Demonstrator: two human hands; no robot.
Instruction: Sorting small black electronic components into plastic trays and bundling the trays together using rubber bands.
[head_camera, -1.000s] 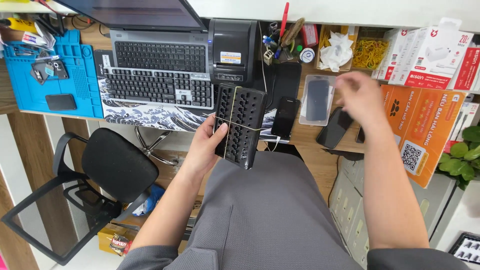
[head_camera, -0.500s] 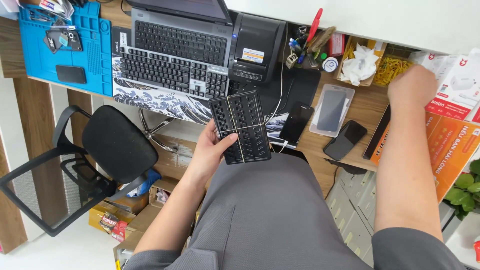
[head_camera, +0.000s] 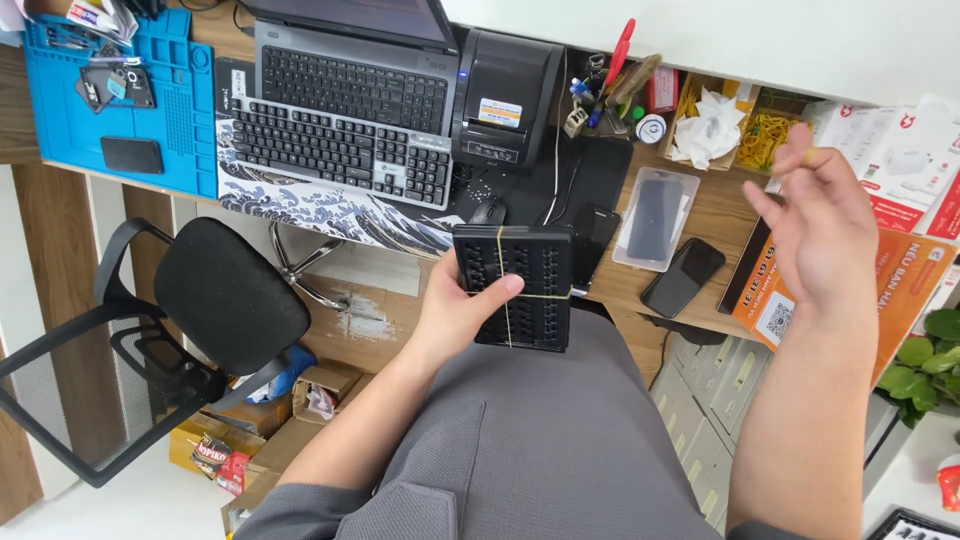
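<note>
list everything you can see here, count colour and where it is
tray stack: 1, black, bound with yellow rubber bands, held over the lap
keyboard: 1, black keys, on wave-print desk mat
laptop: 1, grey, behind the keyboard
label printer: 1, black, right of the laptop
work mat: 1, blue, desk's left end
mouse: 1, black, in front of the printer
phones: 2 bare, dark, mid desk; a third in a clear case
rubber bands: pile, yellow, in a cardboard bin
office chair: 1, black, lower left
left hand: grips the tray stack
right hand: raised over the desk, open, a rubber band at its fingertips
</note>
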